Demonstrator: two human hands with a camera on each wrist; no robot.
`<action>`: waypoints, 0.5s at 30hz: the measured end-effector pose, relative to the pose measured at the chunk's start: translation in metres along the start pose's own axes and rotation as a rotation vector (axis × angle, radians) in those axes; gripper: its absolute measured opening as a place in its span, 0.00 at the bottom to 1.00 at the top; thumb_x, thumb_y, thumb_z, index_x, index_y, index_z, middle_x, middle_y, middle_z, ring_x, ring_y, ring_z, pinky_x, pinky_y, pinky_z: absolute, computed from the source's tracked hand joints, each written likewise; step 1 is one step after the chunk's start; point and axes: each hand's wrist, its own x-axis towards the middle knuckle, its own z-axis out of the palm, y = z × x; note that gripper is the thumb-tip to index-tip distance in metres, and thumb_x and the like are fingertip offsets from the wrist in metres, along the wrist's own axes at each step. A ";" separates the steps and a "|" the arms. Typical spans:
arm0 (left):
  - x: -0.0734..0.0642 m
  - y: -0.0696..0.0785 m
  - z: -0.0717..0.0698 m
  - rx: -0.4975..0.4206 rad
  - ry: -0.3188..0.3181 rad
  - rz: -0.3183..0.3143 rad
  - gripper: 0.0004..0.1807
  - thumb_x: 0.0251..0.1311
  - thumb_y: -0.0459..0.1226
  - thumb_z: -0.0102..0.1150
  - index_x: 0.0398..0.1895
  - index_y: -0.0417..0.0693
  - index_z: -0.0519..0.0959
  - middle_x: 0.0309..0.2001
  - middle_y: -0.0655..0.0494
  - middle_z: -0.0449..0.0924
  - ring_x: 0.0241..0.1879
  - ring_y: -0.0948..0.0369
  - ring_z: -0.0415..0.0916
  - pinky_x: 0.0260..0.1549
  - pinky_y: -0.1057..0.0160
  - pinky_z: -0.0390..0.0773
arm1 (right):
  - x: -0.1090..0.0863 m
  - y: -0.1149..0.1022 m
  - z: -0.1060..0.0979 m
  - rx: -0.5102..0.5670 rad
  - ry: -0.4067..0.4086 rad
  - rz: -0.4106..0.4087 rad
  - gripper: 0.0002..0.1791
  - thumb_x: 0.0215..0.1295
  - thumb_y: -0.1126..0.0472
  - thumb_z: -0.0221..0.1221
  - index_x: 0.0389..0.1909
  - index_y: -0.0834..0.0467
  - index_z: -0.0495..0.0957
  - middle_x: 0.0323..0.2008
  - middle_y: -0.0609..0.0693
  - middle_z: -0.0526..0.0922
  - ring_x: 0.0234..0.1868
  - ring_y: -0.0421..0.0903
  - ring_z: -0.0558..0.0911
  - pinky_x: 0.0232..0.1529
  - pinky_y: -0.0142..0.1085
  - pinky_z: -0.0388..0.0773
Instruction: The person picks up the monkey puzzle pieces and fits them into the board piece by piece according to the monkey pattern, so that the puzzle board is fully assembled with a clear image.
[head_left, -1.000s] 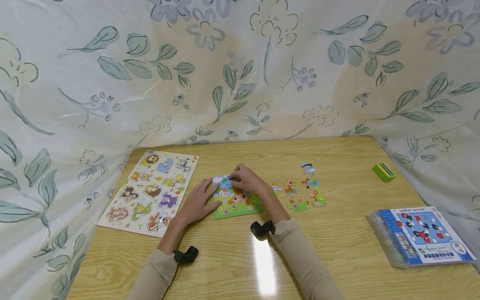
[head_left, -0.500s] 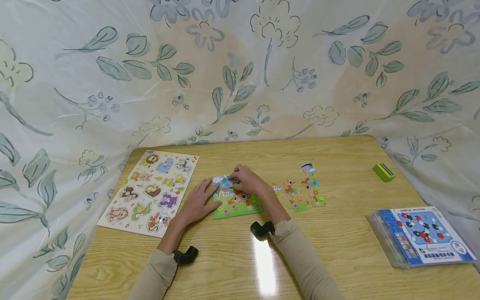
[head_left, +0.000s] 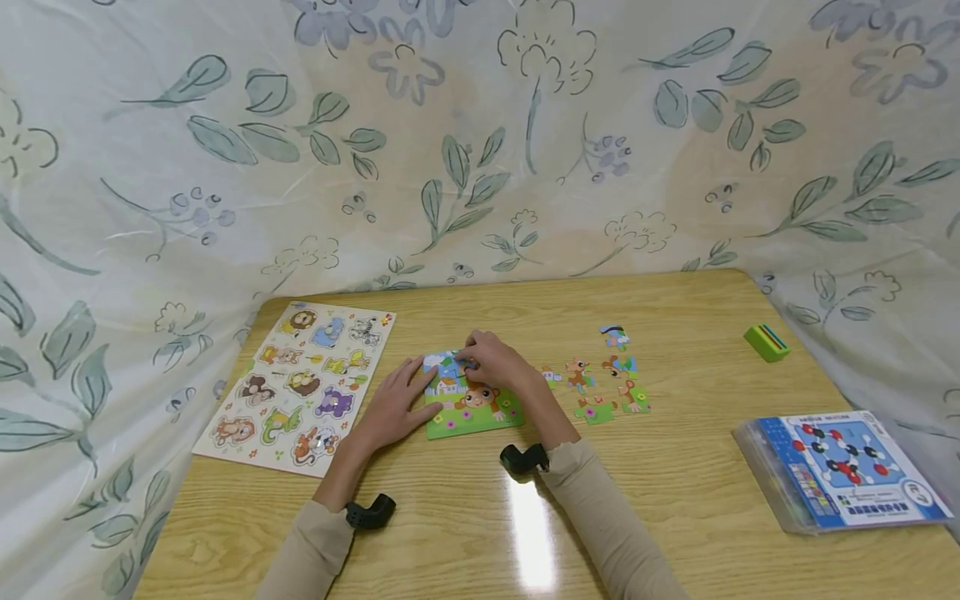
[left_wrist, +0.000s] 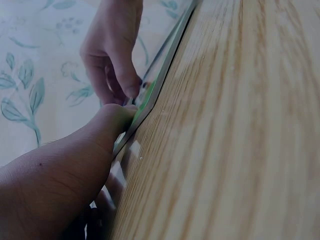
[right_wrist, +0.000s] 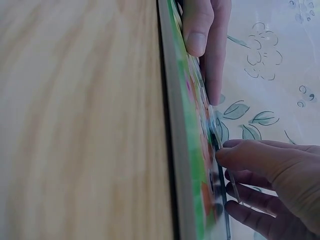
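- Monkey puzzle (head_left: 459,426): head view, flat on wooden desk (head_left: 438,542), both hands on or over it. Printed monkey face, houses, flowers, sky.
- Head view, writing: molecule set (head_left: 851,471) in clear casing, right side of desk. Blue and white cover, heading along top, bold line of characters along bottom, round mark at lower right; all too small to read.
- Head view, left hand (head_left: 393,406): fingers extended, laid on puzzle's left edge, thumb reaching to its lower left part.
- Head view, right hand (head_left: 495,365): fingers bent, tips bunched over puzzle's upper right area.
- Head view, surroundings: loose pieces (head_left: 580,377) right of puzzle, well apart from left hand; animal board (head_left: 303,380) left of left hand; green box (head_left: 767,342) with coloured stripes toward far right.
- Left wrist view: puzzle nearly edge-on, left thumb touching its border, other left fingers mostly hidden. Right fingers point down at puzzle; can't tell their grip from here.
- Right wrist view: right thumb and fingers pinch a thin puzzle piece (right_wrist: 235,191), tilted, right at puzzle's face; can't tell whether seated. Left fingers straight, beside puzzle's face.
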 end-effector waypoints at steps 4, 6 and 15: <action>0.000 0.000 0.000 0.002 -0.002 -0.003 0.37 0.65 0.52 0.57 0.74 0.52 0.60 0.76 0.43 0.52 0.76 0.43 0.47 0.71 0.38 0.52 | 0.000 -0.001 -0.001 -0.032 -0.007 -0.002 0.17 0.69 0.60 0.58 0.57 0.54 0.80 0.50 0.55 0.76 0.42 0.47 0.70 0.38 0.35 0.71; 0.000 0.000 0.000 0.008 -0.003 -0.003 0.37 0.65 0.52 0.57 0.74 0.52 0.60 0.76 0.43 0.52 0.76 0.43 0.47 0.71 0.38 0.52 | 0.000 -0.002 -0.001 -0.044 -0.009 -0.005 0.17 0.69 0.59 0.58 0.57 0.54 0.80 0.49 0.54 0.76 0.42 0.47 0.71 0.37 0.35 0.70; 0.000 0.000 0.000 0.003 -0.003 0.002 0.37 0.65 0.52 0.57 0.74 0.51 0.60 0.76 0.43 0.52 0.76 0.43 0.47 0.71 0.39 0.52 | -0.003 -0.003 -0.003 -0.035 -0.011 -0.008 0.17 0.69 0.60 0.58 0.57 0.55 0.81 0.50 0.55 0.77 0.48 0.50 0.74 0.40 0.38 0.72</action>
